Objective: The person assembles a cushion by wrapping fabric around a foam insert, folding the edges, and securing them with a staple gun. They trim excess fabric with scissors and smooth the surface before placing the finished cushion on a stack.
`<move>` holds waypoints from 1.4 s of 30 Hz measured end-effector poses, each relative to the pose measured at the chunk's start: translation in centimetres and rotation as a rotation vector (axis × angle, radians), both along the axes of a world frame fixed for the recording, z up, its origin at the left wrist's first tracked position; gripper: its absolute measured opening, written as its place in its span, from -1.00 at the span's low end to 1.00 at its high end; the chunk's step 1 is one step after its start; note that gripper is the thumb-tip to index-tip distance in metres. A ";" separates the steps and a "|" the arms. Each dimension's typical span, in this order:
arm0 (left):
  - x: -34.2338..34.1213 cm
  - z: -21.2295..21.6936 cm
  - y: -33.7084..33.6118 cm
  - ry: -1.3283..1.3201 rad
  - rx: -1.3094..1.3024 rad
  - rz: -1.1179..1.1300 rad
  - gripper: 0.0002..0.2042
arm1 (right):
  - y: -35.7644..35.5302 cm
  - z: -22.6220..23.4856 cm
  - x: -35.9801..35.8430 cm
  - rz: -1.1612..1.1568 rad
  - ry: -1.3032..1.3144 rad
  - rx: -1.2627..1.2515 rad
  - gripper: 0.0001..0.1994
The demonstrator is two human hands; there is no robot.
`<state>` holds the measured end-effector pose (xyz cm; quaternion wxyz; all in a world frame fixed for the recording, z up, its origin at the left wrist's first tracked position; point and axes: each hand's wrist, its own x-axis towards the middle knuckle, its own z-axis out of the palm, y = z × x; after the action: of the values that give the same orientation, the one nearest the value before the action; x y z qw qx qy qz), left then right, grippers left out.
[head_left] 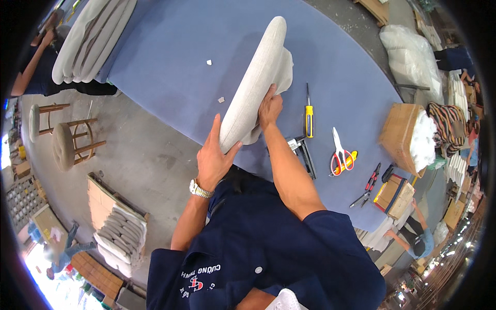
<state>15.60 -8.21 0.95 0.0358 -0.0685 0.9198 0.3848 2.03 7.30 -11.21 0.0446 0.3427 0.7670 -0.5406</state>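
A seat cushion covered in light grey fabric (251, 88) is tipped up on its edge above the blue-covered table (170, 46), with loose cloth bulging on its right side. My left hand (213, 160) grips the near end, its thumb and fingers on either side of the rim. The right side is held by my right hand (270, 109), its fingertips partly hidden by the cloth. Close to my right forearm lies a staple gun (305, 155), partly covered by the arm. Right of that hand rests a yellow-handled screwdriver (309, 121).
Red-and-white-handled scissors (338, 152) overlap a yellow cutter (347, 162). Pliers (369, 183) lie near a small box (395, 196). A carton with white stuffing (403, 134) stands at the right edge; stacked cushions (93, 41) are far left. Stools (64, 144) stand on the floor; several people are around.
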 end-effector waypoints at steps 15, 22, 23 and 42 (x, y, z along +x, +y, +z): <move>-19.9 1.4 3.0 -0.042 -0.193 -0.305 -0.07 | -1.9 0.9 -0.5 -0.080 0.131 -0.006 -0.48; -34.3 1.0 4.7 -0.213 -0.313 -0.235 -0.33 | -3.6 -1.8 0.2 0.046 0.020 0.170 -0.44; -35.6 1.1 4.9 -0.256 -0.366 -0.264 -0.22 | -3.6 -3.7 0.7 -0.011 0.142 0.113 -0.40; -4.1 0.0 -2.4 -0.034 -0.155 0.114 -0.25 | -2.7 -0.1 -0.8 -0.017 0.132 0.045 -0.22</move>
<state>11.48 -10.58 0.97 0.0242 -0.1300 0.9407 0.3125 1.23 4.57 -11.28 -0.0183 0.3138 0.7772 -0.5451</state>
